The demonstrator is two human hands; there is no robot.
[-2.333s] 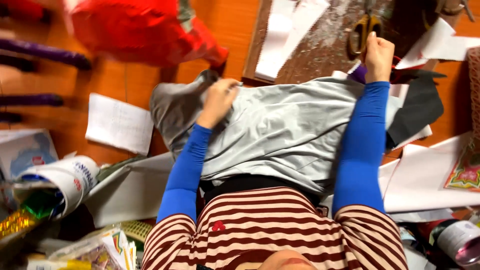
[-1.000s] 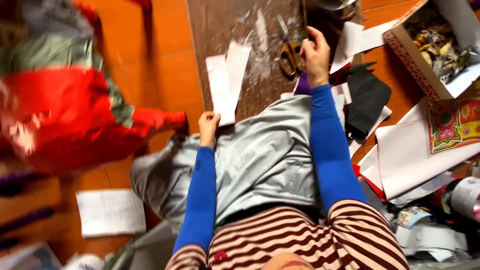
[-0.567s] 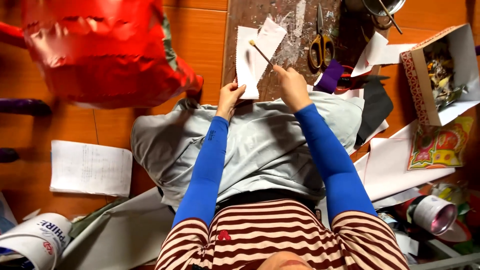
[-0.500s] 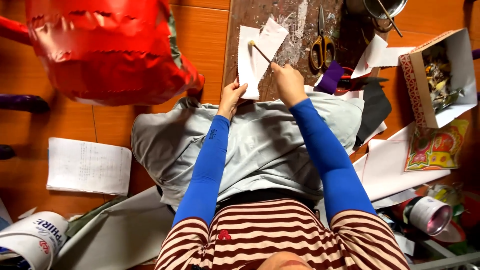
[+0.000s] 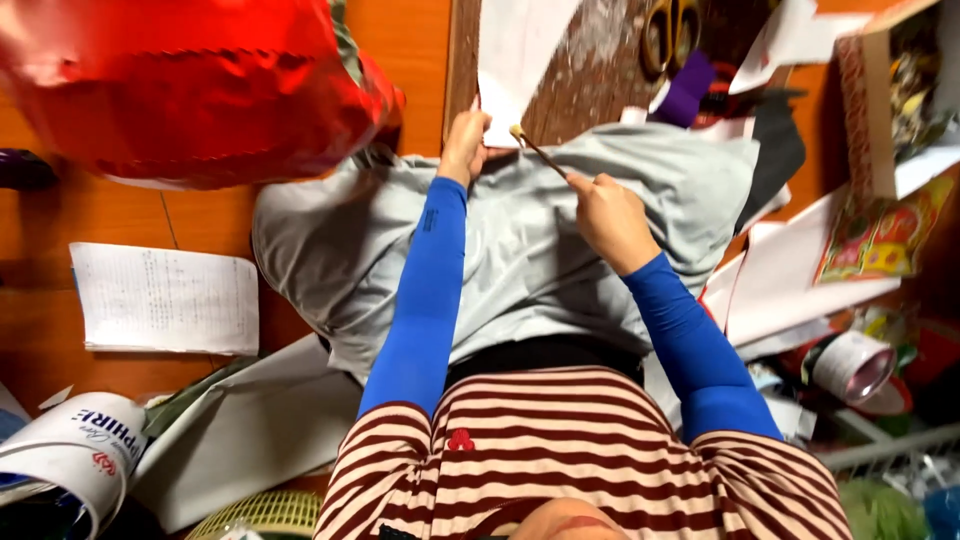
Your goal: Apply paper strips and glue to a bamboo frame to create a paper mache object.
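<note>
Around the brown board [image 5: 590, 95], counts ran as follows. Two hands worked at its near edge: the left hand [image 5: 465, 145] and the right hand [image 5: 612, 215]. One thin brush [image 5: 538, 150] lay between them. One white paper strip [image 5: 515, 55] rested on the board, and one pair of yellow-handled scissors [image 5: 670, 35] at its far end. One red foil lantern [image 5: 190, 85] hung left of the board. One written sheet [image 5: 165, 298] lay below that. One open cardboard box [image 5: 895, 95] stood right of the board.

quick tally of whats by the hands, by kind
Hands: 2, left hand, right hand
Thin brush: 1, in the right hand
White paper sheet: 1, under the left hand
Scissors: 1
Purple scrap: 1
Total: 6
</note>
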